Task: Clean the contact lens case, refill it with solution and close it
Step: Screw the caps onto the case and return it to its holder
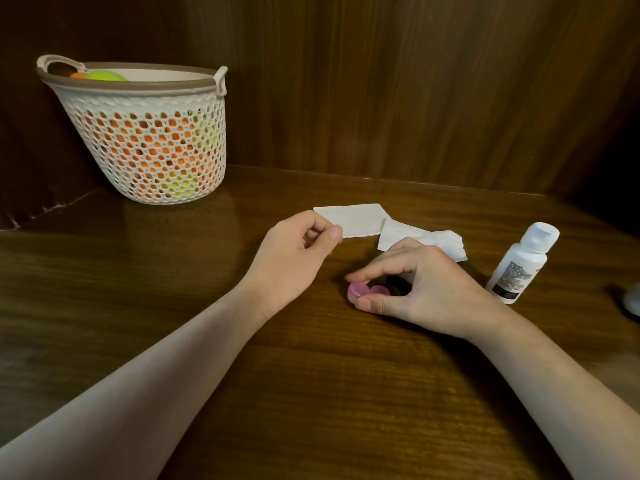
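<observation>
I look down at a dark, glossy wooden table (311, 393) set against wood-panelled walls. Just right of the frame's centre lies the small pink plastic contact lens case (367, 292), two round wells side by side, its long axis running left to right across the picture, flat on the table. My right hand (426, 289) arches over it, thumb and forefinger pinching the left well; the right well sits half hidden under my palm. My left hand (298, 251), left of centre, pinches the near left corner of a flat white rectangular tissue (356, 220), which lies just above the case. A second, crumpled white tissue (436, 239) touches the flat one's right edge and disappears behind my right hand. At middle right, a white plastic solution bottle with a flip cap (523, 265) stands near the hand, apart from it. In the upper left corner sits a cream perforated plastic basket (152, 140) holding orange and yellow-green things, well apart from the rest. The whole lower part of the table lies bare between my forearms.
</observation>
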### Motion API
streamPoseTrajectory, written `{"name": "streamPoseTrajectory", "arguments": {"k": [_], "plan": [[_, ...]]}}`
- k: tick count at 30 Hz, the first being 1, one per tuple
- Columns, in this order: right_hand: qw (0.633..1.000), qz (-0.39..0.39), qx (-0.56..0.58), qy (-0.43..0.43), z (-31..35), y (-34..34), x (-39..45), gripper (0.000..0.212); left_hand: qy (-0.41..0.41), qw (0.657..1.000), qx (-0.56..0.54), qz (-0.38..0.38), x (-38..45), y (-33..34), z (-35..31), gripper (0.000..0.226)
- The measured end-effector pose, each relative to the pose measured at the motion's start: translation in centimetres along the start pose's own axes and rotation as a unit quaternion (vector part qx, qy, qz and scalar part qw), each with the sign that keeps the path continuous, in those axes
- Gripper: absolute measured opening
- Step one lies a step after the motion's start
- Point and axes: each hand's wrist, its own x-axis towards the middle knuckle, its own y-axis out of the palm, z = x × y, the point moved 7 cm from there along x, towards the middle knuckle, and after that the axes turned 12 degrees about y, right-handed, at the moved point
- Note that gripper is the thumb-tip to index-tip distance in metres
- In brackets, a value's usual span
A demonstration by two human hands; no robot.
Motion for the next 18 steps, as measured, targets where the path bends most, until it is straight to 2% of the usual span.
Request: {"name": "streamPoseTrajectory", "arguments": {"k": [15,18], "plan": [[1.0,0.024,-0.014,-0.009,0.05,0.35,0.11,0.031,0.001,1.0,0.005,0.008,-0.07,0.12,0.16,0.015],[1.0,0.024,-0.016,-0.006,-0.06,0.35,0.17,0.039,0.003,1.0,0.014,0.01,-0.07,0.14,0.25,0.015]]}}
